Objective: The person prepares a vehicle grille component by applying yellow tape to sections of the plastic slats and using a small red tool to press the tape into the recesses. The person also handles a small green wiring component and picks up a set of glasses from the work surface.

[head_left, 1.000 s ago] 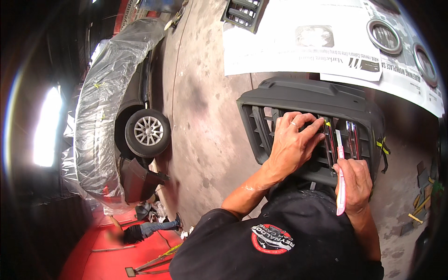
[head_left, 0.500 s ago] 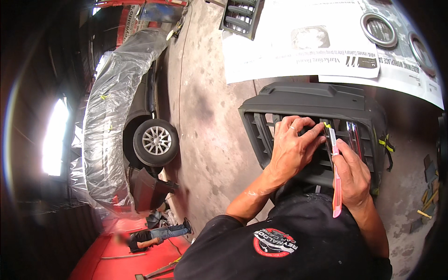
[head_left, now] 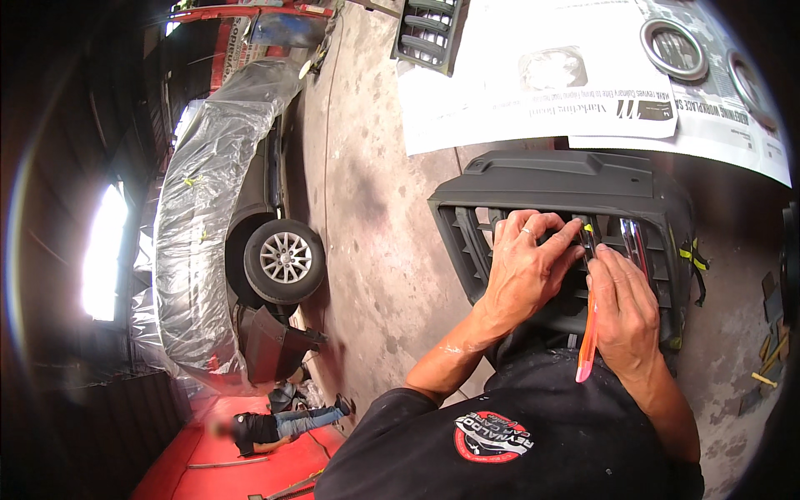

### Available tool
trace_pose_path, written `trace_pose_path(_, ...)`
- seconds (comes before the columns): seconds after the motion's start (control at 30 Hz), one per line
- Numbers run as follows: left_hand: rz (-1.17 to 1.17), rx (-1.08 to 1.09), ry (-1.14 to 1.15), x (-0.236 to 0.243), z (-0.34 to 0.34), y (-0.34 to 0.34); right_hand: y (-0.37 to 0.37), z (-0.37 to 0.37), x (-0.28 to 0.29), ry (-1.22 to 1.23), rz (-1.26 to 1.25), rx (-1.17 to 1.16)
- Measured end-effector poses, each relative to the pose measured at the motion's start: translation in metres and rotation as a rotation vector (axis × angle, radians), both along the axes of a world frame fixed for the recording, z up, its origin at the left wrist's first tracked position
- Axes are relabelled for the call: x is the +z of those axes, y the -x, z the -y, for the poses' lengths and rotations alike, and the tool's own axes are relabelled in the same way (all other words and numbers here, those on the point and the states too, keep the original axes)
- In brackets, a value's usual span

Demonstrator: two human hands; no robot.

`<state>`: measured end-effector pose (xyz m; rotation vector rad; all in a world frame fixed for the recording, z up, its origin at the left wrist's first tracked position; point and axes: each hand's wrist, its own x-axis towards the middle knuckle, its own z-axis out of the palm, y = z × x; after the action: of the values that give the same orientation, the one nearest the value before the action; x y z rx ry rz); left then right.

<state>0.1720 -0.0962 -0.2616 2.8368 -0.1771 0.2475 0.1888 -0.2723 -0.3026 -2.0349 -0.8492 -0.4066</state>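
Observation:
A dark grey plastic vent housing (head_left: 542, 175) with louvres sits in front of me. My left hand (head_left: 525, 267) rests over it, finger and thumb closed on a narrow slat (head_left: 588, 237) with a small piece of yellow tape near its top. My right hand (head_left: 625, 317) grips a pink and orange slim cutter (head_left: 586, 354) against that same slat, its blade hidden by my fingers. A second chrome-trimmed slat (head_left: 631, 233) stands just to the right. Yellow tape (head_left: 693, 258) hangs at the housing's right side.
Newspaper (head_left: 475, 112) on the bench beyond bears a vent grille (head_left: 425, 33) and two round rings (head_left: 673, 50). At left stands a plastic-covered car (head_left: 200, 217). A person (head_left: 275, 429) lies on a red surface at lower left. Scraps (head_left: 767, 367) lie at right.
My right hand and the cutter have moved up and left onto the taped slat, covering the blade. My left hand stays on the slat. The person at lower left has shifted their arm.

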Motion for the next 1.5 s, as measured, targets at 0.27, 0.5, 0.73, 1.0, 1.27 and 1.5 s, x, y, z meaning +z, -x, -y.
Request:
trace_pose_path(0.27, -0.005, -0.003, 0.015, 0.002, 0.0, 0.0, 0.0, -0.001, 0.004, 0.112, 0.031, 0.016)
trace_pose_path(0.5, 0.002, -0.003, 0.022, -0.002, -0.001, 0.001, -0.002, -0.004, 0.001, 0.099, 0.036, 0.01)
trace_pose_path(0.73, -0.004, -0.001, 0.009, -0.001, 0.001, 0.002, -0.005, -0.005, 0.0, 0.09, 0.062, 0.011)
trace_pose_path(1.0, -0.005, -0.008, 0.019, 0.0, 0.002, 0.001, -0.005, -0.007, -0.009, 0.051, 0.098, 0.008)
trace_pose_path(1.27, 0.002, -0.01, 0.019, -0.002, 0.002, 0.002, -0.007, -0.007, -0.013, 0.008, 0.123, 0.0)
trace_pose_path(1.5, 0.003, -0.002, 0.012, -0.001, 0.004, 0.001, -0.006, -0.002, -0.014, -0.064, 0.125, -0.009)
